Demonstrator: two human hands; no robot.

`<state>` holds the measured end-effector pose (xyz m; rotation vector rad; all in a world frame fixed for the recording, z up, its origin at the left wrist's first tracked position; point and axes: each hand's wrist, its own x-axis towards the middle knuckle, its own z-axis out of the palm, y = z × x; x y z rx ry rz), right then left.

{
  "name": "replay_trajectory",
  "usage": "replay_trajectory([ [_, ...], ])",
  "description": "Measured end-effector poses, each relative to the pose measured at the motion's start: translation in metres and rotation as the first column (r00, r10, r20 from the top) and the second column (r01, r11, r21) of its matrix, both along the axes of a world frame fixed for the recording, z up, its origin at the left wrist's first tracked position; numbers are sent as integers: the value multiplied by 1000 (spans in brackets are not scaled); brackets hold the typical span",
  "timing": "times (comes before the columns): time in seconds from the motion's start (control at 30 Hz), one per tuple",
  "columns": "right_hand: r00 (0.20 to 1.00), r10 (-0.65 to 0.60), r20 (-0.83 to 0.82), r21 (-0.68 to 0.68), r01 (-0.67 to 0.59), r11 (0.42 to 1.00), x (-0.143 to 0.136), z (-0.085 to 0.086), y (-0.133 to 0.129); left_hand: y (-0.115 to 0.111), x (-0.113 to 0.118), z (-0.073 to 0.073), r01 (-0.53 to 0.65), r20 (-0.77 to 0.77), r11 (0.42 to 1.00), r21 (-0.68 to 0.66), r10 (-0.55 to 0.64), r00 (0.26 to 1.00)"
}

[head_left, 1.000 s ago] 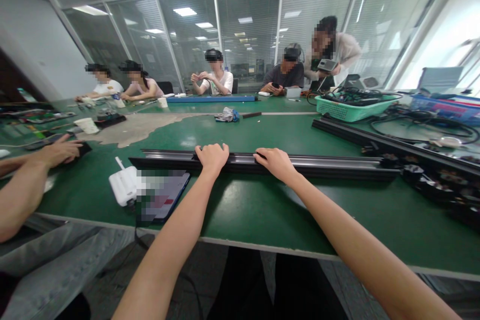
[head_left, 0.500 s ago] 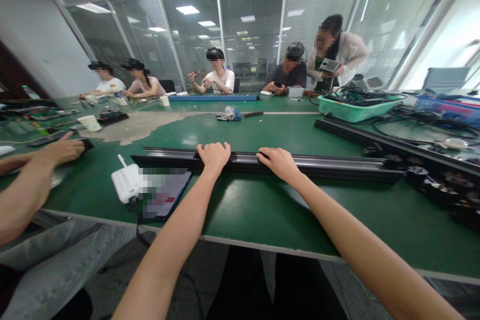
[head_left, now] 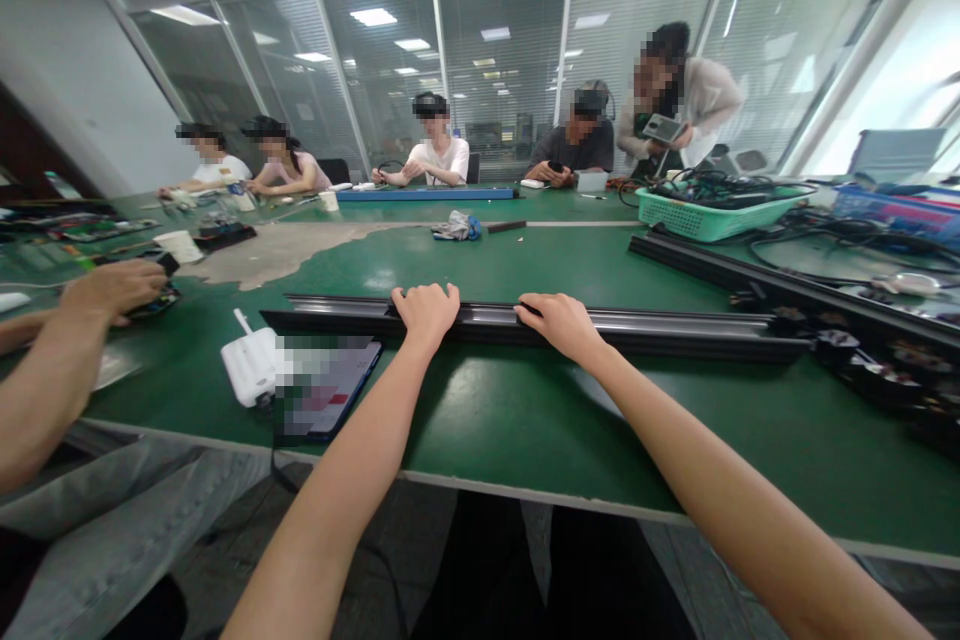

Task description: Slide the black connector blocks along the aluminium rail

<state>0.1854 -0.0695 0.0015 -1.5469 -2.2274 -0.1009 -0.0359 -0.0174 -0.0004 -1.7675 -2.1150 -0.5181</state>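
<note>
A long black and silver metal rail [head_left: 675,332] lies across the green table [head_left: 510,420] in front of me. My left hand [head_left: 427,313] rests on top of it with fingers curled over its far edge. My right hand [head_left: 559,324] lies on the rail a little to the right, fingers hooked over the same edge. Both arms reach straight out from the near table edge.
A white device [head_left: 251,368] and a tablet [head_left: 326,388] lie at the near left. A co-worker's hand [head_left: 112,286] holds a dark object at far left. A second rail [head_left: 750,275], a green basket of cables [head_left: 705,215] and several seated people are beyond.
My hands stay on the rail. The co-worker's hand at the left has lifted its dark object slightly off the table. The view has shifted a little.
</note>
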Motion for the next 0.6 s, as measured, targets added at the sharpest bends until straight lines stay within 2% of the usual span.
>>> replay_trajectory([
  [0.6, 1000, 2, -9, 5, -2, 1000, 3, -2, 1, -1, 2, 2, -10, -12, 1000, -14, 10, 1000],
])
